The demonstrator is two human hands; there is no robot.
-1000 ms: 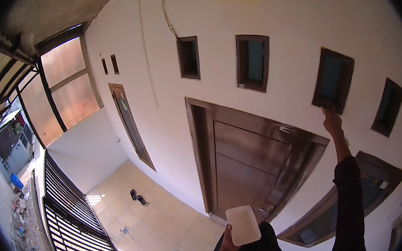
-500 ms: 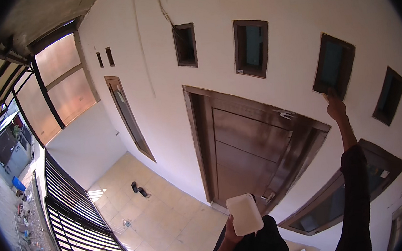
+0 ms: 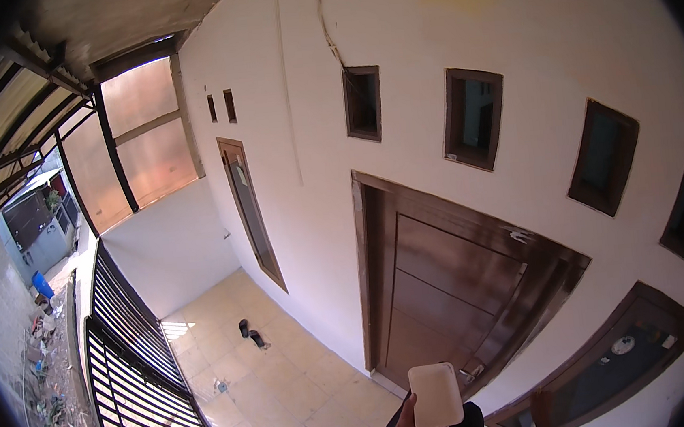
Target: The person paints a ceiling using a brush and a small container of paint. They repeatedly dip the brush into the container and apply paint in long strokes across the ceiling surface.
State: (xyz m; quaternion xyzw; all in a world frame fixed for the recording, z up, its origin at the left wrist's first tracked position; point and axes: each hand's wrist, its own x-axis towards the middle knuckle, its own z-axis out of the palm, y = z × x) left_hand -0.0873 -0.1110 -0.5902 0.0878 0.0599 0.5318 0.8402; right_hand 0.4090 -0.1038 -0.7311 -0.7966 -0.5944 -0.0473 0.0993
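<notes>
A shallow cream rectangular tray (image 3: pixel 437 397) with rounded corners is tilted up in front of my dark-clothed legs. My left hand (image 3: pixel 408 426) grips its left edge, the fingers mostly hidden behind it. Low at the right, my right hand (image 3: pixel 542 409) shows dimly against the slanted brown-framed window (image 3: pixel 607 361). Its fingers are too unclear to make out, as is anything in them. Beyond the tray stands a brown wooden door (image 3: pixel 446 286) with a metal handle (image 3: pixel 471 374).
Small brown-framed vent windows (image 3: pixel 476 118) run along the white wall (image 3: pixel 310 224) above the door. Black sandals (image 3: pixel 251 334) lie on the beige tile floor (image 3: pixel 291 380). A black barred fence (image 3: pixel 141 385) bounds the left side, with rubble (image 3: pixel 52 385) outside it.
My right hand has come down from the lower edge of a small vent window to waist height. The view has shifted up and left; the tray stays in my left hand.
</notes>
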